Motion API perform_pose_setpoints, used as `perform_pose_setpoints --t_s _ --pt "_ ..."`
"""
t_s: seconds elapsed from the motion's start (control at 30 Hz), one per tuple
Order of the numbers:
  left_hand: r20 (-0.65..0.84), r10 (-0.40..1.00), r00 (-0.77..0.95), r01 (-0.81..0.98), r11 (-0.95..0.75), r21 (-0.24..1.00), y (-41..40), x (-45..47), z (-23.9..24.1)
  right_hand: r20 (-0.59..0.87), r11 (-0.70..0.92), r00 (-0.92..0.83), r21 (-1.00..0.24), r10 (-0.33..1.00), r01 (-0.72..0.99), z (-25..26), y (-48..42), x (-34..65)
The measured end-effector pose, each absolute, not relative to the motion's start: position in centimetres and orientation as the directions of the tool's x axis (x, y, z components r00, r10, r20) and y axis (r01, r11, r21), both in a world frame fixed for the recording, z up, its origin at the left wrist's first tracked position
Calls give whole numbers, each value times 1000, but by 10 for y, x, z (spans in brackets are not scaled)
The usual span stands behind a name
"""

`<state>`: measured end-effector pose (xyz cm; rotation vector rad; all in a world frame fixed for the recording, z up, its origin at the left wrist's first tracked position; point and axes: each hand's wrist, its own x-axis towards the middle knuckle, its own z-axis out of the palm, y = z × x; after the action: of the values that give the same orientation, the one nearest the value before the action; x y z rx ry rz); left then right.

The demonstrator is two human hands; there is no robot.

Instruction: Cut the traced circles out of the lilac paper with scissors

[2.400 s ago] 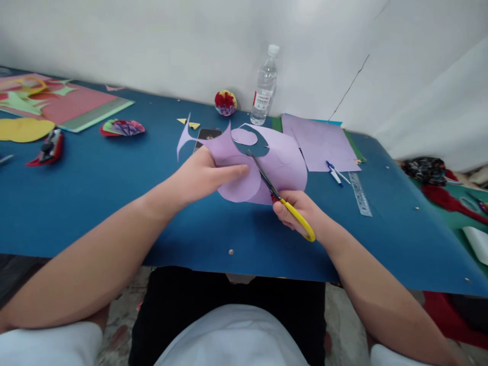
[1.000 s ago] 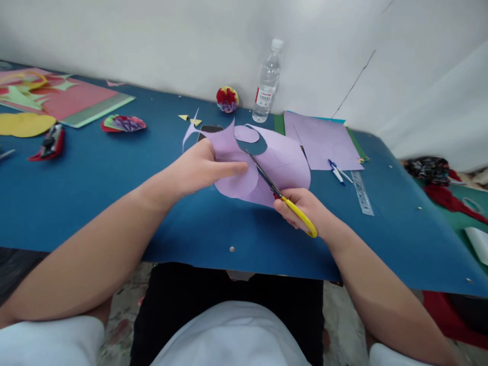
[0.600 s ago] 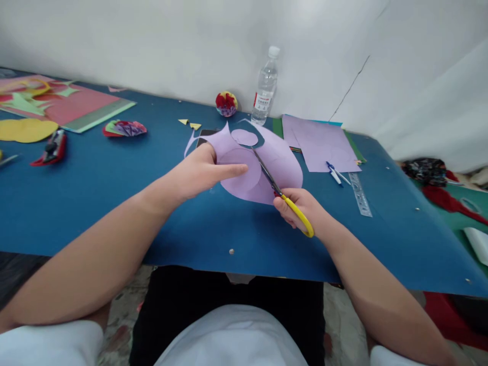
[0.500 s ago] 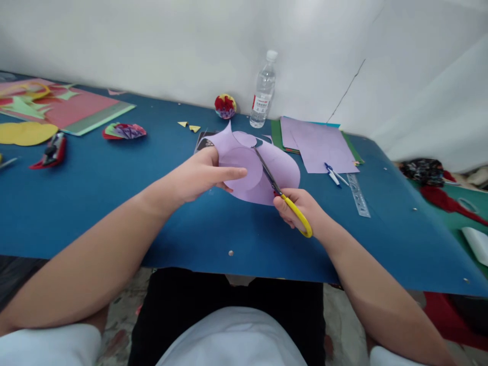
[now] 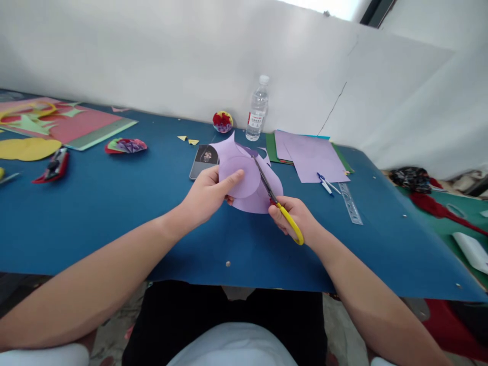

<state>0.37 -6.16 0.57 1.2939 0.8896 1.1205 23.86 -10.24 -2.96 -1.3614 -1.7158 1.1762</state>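
Purple paper (image 5: 241, 179) with a rounded outline is pinched in my left hand (image 5: 209, 192), the thumb lying on its upper face. Behind that round part, more of the purple sheet curls away to the right and a pointed corner sticks up. My right hand (image 5: 295, 216) is closed round the yellow handles of a pair of scissors (image 5: 290, 223). Its dark blades point up and left, lying against the paper's edge to the right of the rounded part. Whether the blades are parted is hard to make out. Both hands are above the blue table.
A phone (image 5: 198, 168) lies partly behind the paper. Beyond stand a water bottle (image 5: 257, 112) and a colourful paper ball (image 5: 222, 122). To the right are purple sheets (image 5: 312, 155), pens (image 5: 326, 184) and a clear ruler (image 5: 351, 204). A red stapler (image 5: 55, 165) and folded paper (image 5: 125, 146) lie left.
The left hand has shifted its grip and turned the paper, so the round part faces me more. The phone shows more behind it. My view has tilted up slightly.
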Motion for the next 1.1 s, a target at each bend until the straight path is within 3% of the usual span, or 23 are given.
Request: perform_pose_setpoints --t_s 0.27,0.7,1.1 --pt "195 957 214 41 -208 977 -61 3 5 -58 49 -286 -934 956 353 -29 -103 239" --pt "122 867 484 113 -200 973 -55 -11 21 -45 105 -372 -922 927 372 -20 -107 238" --pt "200 809 552 187 -354 916 -52 -18 25 -48 102 -429 -942 902 320 -24 -107 241"
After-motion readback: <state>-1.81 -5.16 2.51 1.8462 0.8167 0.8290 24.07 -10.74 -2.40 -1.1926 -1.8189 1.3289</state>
